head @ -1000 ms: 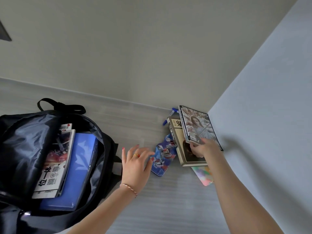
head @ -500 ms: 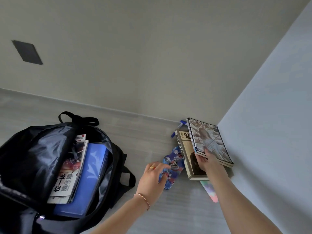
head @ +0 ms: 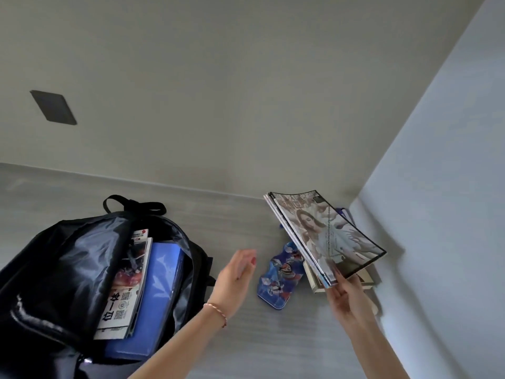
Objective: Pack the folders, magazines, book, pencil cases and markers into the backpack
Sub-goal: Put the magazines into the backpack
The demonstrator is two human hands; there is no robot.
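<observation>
Two hands over the grey surface [head: 246, 346]: right hand [head: 348, 299] pinches the near corner of a magazine stack [head: 325, 236], lifted and tilted above the book [head: 314, 283] in the corner; left hand [head: 235, 280] hangs in the air, fingers relaxed and apart, holding nothing, between the backpack [head: 54, 269] and the blue pencil case [head: 278, 277]. Backpack lies unzipped at left with a magazine [head: 123, 291] and blue folder [head: 155, 291] inside; pencil case flat on the surface just left of the book. Blue marker [head: 345, 213] partly hidden behind the stack.
</observation>
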